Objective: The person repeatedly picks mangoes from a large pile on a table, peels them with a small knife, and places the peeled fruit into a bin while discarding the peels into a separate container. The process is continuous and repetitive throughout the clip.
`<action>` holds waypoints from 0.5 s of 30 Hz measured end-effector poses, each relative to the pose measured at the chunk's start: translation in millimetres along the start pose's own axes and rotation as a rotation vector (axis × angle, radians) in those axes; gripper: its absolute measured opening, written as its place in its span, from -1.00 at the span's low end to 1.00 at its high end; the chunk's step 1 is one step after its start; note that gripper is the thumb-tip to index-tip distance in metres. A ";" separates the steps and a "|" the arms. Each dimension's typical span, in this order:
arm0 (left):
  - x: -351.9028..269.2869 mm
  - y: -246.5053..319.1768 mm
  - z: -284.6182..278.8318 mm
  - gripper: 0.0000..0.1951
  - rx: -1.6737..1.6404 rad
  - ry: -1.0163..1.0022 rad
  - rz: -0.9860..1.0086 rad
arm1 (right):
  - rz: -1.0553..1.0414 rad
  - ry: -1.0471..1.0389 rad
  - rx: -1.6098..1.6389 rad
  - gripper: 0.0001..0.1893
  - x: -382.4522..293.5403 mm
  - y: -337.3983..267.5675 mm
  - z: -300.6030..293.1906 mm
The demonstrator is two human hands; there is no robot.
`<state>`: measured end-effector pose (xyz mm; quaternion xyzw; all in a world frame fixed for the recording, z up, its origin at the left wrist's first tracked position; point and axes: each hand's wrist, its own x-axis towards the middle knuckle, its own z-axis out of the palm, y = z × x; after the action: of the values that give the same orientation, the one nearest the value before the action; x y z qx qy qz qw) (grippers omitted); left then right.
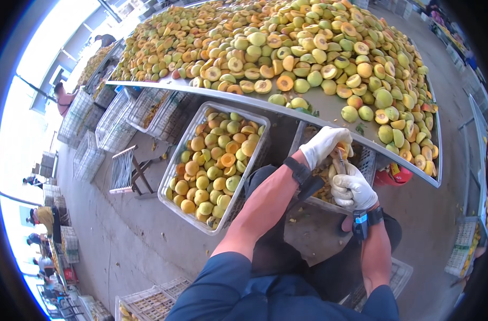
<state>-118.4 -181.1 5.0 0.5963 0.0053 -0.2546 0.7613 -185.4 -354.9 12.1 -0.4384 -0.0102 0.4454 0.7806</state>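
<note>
My left hand (327, 146), in a white glove, grips a piece of orange-fleshed fruit (342, 147), probably a yellow peach half, mostly hidden by the fingers. In my gloved right hand (351, 186) is a small tool with a thin metal shaft (341, 155), its tip against the fruit. Both hands are close together over a plastic crate (367, 162) with brownish-yellow scraps or pits in it, just below the near edge of a metal table (236, 96). Whole and halved peaches (268, 48) are heaped on that table.
Left of my knees stands a white crate (163, 188) full of peach halves (211, 160). Beyond it are a folding stool (123, 170) and several stacked crates (117, 116). A red object (394, 175) sits under the table's right end. Other people (65, 98) are at the far left.
</note>
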 end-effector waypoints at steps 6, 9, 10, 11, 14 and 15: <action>-0.7 -12.2 -20.5 -0.65 -0.366 0.156 0.143 | -0.015 -0.034 -0.012 -0.68 0.5 0.3 3.0; -31.6 1.4 -32.9 -0.64 -0.196 0.220 0.237 | -0.202 0.093 -0.543 -0.48 7.7 13.8 -48.2; -45.8 9.1 -34.8 -0.66 -0.135 0.209 0.342 | -0.413 0.166 -1.051 -0.44 18.4 34.1 -82.1; -60.8 13.1 -41.3 -0.67 -0.074 0.209 0.442 | -0.622 0.224 -1.554 -0.41 26.8 47.9 -99.0; -129.5 18.5 -82.8 -0.66 0.150 0.462 0.329 | 0.011 0.416 -1.574 -0.30 28.7 48.9 -60.3; -145.5 10.5 -101.5 -0.65 0.182 0.548 0.294 | -0.027 0.417 -1.533 -0.29 29.2 50.8 -59.5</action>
<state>-210.9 -31.6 30.5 0.7025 0.1011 0.0288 0.7039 -178.5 -363.4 -70.7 -0.9278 -0.1731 0.2134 0.2525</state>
